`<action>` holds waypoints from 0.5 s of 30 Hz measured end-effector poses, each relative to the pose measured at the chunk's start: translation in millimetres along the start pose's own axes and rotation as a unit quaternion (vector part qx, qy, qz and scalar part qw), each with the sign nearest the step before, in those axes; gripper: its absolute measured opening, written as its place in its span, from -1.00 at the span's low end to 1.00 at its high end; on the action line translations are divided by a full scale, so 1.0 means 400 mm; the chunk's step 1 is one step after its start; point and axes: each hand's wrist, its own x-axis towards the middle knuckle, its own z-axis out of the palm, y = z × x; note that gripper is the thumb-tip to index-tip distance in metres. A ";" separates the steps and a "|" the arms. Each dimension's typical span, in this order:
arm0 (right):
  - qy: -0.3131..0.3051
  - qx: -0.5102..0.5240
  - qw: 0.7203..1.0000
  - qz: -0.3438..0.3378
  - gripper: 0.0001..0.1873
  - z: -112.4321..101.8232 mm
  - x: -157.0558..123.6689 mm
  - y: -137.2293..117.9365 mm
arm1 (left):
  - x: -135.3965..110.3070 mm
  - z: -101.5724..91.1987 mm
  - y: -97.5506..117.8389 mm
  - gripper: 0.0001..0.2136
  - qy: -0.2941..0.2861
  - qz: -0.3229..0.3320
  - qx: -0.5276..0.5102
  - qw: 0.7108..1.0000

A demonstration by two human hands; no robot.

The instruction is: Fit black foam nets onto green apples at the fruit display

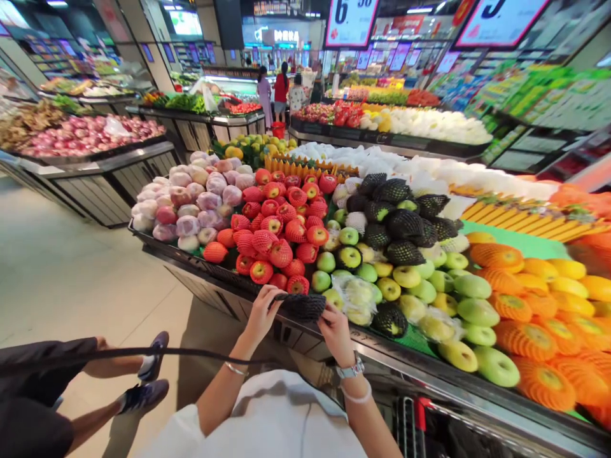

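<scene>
Left hand (260,316) and right hand (337,331) each pinched an end of a black foam net (301,305) above green apples (329,267)

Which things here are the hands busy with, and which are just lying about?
In hand: black foam net, gripped at its ends by the left hand and right hand.

Lying about: red apples, green apples, fruit in black nets, fruit in orange nets.

Red apples w/ red foam nets (279,235) piled mid-stand. Pink-wrapped pale fruit (191,203) left of them; green apples (470,286) & net-sleeved oranges (541,334) right.
</scene>
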 end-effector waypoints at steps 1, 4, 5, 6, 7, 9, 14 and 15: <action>-0.014 0.033 0.999 0.011 -0.75 0.003 0.002 0.002 | -0.003 0.002 -0.002 -0.85 -0.004 0.000 0.005 1.000; -0.072 0.115 0.990 0.046 -0.80 0.017 -0.003 0.011 | -0.013 0.015 -0.004 -0.79 -0.012 -0.010 0.012 1.000; -0.087 0.130 0.986 0.057 -0.82 0.022 -0.008 0.017 | -0.016 0.021 -0.004 -0.78 -0.011 -0.016 0.006 1.000; -0.093 0.138 0.984 0.068 -0.83 0.028 -0.015 0.025 | -0.018 0.026 -0.004 -0.76 -0.008 -0.023 -0.004 1.000; -0.084 0.141 0.984 0.076 -0.80 0.034 -0.022 0.035 | -0.020 0.031 -0.004 -0.74 0.000 -0.031 -0.016 0.999; -0.031 0.141 0.986 0.087 -0.72 0.044 -0.037 0.058 | -0.023 0.036 -0.003 -0.71 0.024 -0.051 -0.040 0.998; 0.032 0.136 0.988 0.073 -0.68 0.035 -0.043 0.080 | -0.021 0.014 0.011 -0.74 0.022 -0.117 -0.137 0.983; 0.030 0.129 0.989 0.062 -0.70 0.026 -0.040 0.073 | -0.021 0.007 0.014 -0.70 -0.004 -0.137 -0.153 0.979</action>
